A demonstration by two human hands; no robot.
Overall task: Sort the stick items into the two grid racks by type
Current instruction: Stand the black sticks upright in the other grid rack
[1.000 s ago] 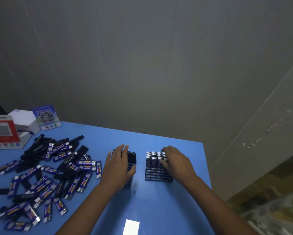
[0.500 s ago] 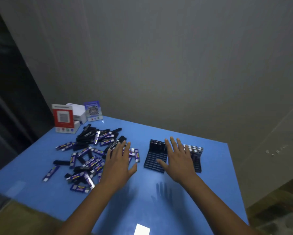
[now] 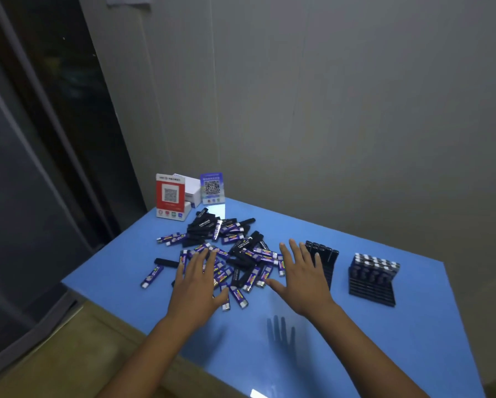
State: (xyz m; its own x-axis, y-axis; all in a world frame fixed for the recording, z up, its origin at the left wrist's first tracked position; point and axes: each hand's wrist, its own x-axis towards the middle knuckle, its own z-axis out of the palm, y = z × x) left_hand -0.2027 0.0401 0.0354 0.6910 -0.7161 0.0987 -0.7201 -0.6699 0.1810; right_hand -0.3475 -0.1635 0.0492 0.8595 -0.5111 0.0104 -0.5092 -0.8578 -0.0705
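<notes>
A loose pile of stick items [image 3: 229, 248], some plain black and some purple-labelled, lies on the blue table [image 3: 384, 340]. My left hand [image 3: 196, 285] is spread flat over the pile's near left part, fingers straight. My right hand [image 3: 301, 275] hovers with fingers spread at the pile's right edge, in front of the left grid rack [image 3: 325, 258], which holds a row of black sticks. The right grid rack [image 3: 373, 277] stands apart further right and holds several white-capped sticks. Neither hand holds anything.
A red QR sign [image 3: 170, 195], a white box [image 3: 192, 188] and a blue QR card [image 3: 212, 188] stand at the table's far left corner. A grey wall runs behind the table. A dark door is at the left. The table's left edge drops to a tan floor.
Both hands have left the two racks and moved left to the pile. The camera view has swung left and pulled back, so the racks now sit right of my hands.
</notes>
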